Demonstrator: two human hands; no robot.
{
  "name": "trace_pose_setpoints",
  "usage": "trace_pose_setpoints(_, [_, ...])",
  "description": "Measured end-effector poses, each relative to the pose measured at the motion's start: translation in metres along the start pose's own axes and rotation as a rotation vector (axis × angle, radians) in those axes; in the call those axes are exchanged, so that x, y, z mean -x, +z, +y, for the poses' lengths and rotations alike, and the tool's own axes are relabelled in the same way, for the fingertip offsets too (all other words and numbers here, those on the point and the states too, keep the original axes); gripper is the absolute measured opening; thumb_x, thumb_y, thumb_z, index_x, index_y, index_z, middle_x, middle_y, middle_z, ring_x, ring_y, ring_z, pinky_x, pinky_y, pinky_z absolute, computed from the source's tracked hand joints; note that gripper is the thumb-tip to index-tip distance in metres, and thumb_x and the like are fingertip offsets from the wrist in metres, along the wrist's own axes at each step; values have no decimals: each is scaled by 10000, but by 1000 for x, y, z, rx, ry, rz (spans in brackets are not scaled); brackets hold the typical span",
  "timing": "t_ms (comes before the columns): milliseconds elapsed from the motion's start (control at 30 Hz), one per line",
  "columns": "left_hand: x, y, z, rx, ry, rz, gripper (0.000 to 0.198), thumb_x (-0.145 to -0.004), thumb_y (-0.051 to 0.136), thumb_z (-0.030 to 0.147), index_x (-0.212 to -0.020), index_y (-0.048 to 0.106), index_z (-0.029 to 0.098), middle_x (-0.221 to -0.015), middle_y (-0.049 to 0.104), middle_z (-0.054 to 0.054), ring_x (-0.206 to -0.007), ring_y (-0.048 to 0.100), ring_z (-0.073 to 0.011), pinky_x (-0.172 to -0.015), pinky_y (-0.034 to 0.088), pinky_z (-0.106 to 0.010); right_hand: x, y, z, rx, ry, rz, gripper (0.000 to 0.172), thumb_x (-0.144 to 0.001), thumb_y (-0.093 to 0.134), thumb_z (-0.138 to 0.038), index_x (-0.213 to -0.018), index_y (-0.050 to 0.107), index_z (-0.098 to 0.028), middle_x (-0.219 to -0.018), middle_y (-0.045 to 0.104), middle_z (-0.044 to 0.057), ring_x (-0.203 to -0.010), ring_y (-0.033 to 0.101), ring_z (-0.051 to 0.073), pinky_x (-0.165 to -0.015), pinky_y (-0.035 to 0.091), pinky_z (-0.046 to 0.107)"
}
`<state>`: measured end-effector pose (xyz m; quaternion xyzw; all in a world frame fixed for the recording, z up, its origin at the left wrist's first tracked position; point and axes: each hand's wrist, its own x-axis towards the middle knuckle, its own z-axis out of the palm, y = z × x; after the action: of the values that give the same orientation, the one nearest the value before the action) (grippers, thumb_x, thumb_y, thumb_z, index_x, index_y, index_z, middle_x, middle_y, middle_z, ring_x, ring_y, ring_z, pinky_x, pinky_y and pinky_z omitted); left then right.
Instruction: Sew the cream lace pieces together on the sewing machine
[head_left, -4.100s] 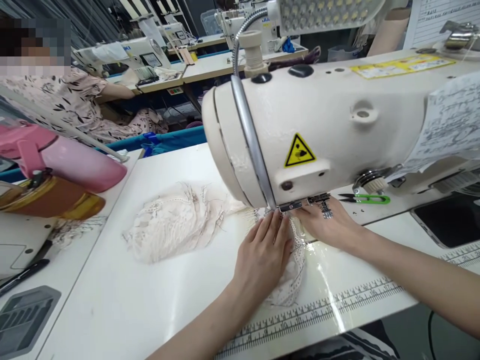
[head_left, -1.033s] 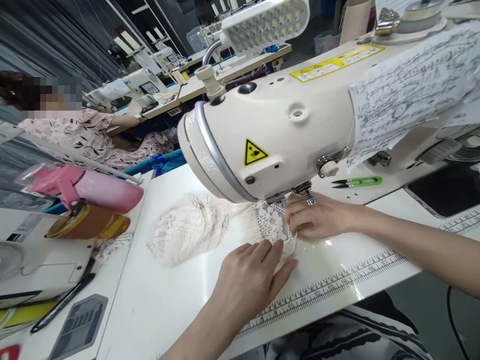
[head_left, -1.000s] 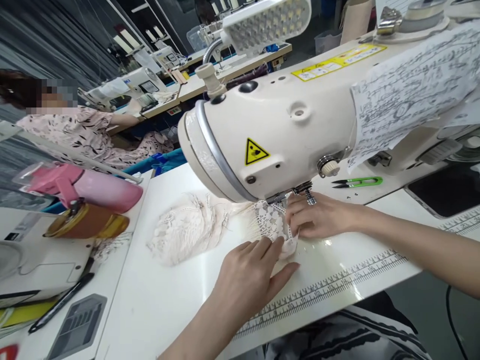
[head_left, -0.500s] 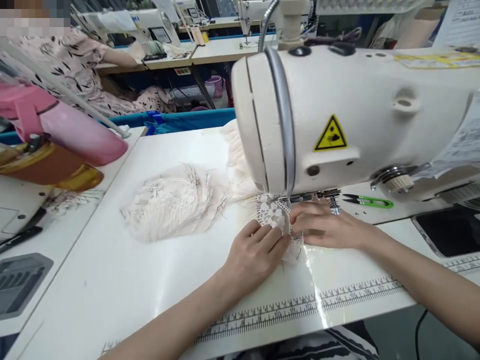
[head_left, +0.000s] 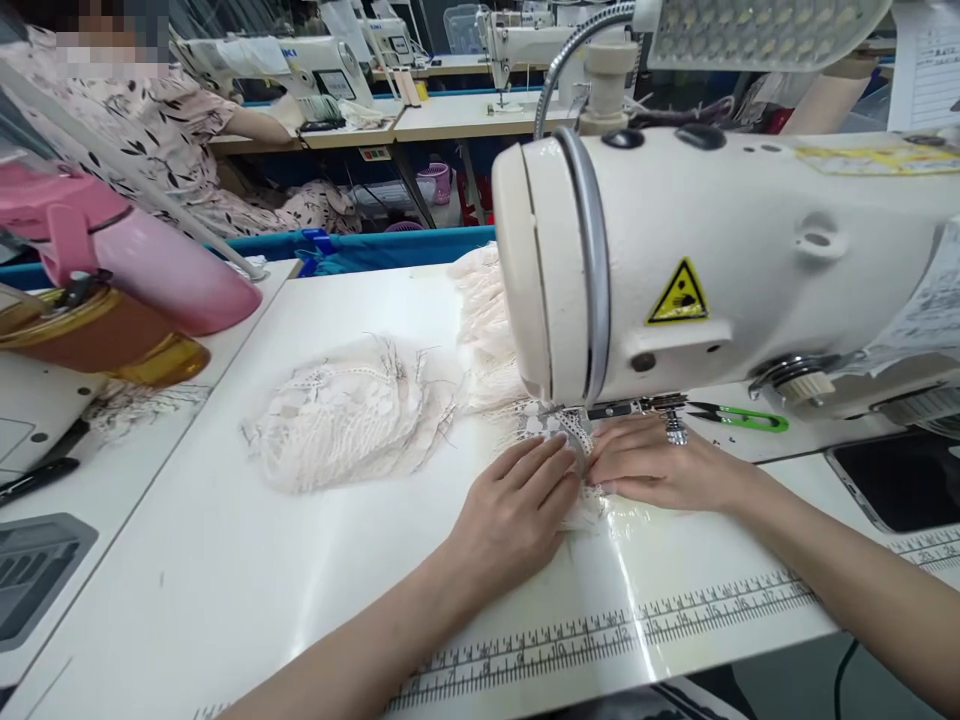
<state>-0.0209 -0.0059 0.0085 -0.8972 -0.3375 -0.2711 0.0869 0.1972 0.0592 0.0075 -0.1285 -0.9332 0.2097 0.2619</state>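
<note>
Glossy white tabletop [head_left: 210, 580] runs under the work, a printed ruler scale [head_left: 592, 637] along its near edge. At far left, a pink bottle [head_left: 169, 262] appears tilted behind a translucent amber container [head_left: 97, 330] with a brown middle; a co-worker [head_left: 161, 125] in leaf-printed cloth is beyond. Next comes a crumpled bundle [head_left: 341, 425] of sheer, pale lace, its edges bristling with loose thread ends, then ruffled fabric [head_left: 484, 315] partly behind the sewing machine [head_left: 735, 220]. The left hand [head_left: 517, 505] lies palm down, nearly straight fingers close together on a floral lace strip [head_left: 536, 422] below the machine's rounded cream head, which hides part of it. The right hand [head_left: 664, 468], fingers bent, touches the strip's right edge; whether either hand pinches it, I cannot tell. Green-handled snips [head_left: 750, 418] rest just behind the right hand, and a flat black phone [head_left: 892, 480] lies at far right.
</note>
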Motion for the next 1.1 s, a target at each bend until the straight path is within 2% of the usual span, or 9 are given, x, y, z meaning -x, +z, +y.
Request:
trace_pose_setpoints(100, [2,1,-1,62,-46,-84,286,-814,466,113,-1077,577,106,-1161,634,-109,-1125,579,-220,-924,526,-356,0,0,-1,46,40,7,168,-934,497,-225,-1002,649,-201,-939,684,20,-1017,587,147,-879,498,319])
trace_pose_setpoints(233, [3,0,-1,66,-77,-127,299,-812,461,116,-1094,560,115,-1192,624,-109,-1145,571,-228,-903,547,-362,-3,0,-2,38,33,25,151,-933,511,-246,-965,650,-195,-887,681,15,-959,598,146,-837,496,309])
trace_pose_setpoints(600, [2,3,0,30,-83,-132,226,-849,461,142,-1050,558,112,-1178,632,-121,-1143,574,-232,-895,556,-359,-3,0,-2,43,28,44,135,-923,520,-233,-934,651,-207,-835,686,-1,-894,620,132,-817,490,298])
trace_pose_setpoints(1100, [0,7,-1,45,-83,-138,344,-848,420,76,-1175,527,96,-1230,603,-116,-1200,527,-225,-951,523,-375,4,0,-1,319,82,129,207,-914,462,-195,-958,654,-256,-903,686,-21,-732,640,116,-633,450,250])
